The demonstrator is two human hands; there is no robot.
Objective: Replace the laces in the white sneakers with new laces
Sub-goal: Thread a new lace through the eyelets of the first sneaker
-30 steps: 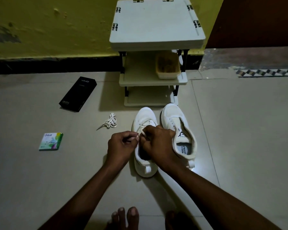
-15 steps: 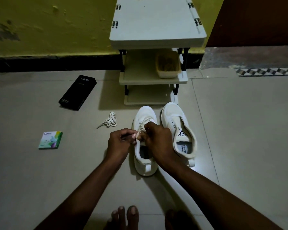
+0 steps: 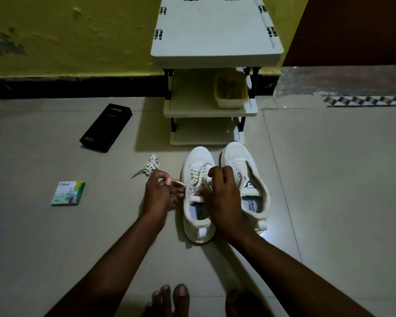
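The left hand (image 3: 160, 195) pinches a lace (image 3: 196, 177) end pulled sideways from the laced white sneaker (image 3: 198, 156) on the floor (image 3: 329, 179), while the right hand (image 3: 224, 197) curls round the other strand at the eyelets, likely to keep tension, with the unlaced sneaker (image 3: 237, 154) just beside it.

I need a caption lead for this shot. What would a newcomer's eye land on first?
Two white shoes stand out mid-floor before the shelf rack: the laced sneaker and, on its right, the unlaced sneaker. The left hand pinches the lace end beside the laced sneaker while the right hand grips it at the eyelets. A spare lace bundle lies further left.
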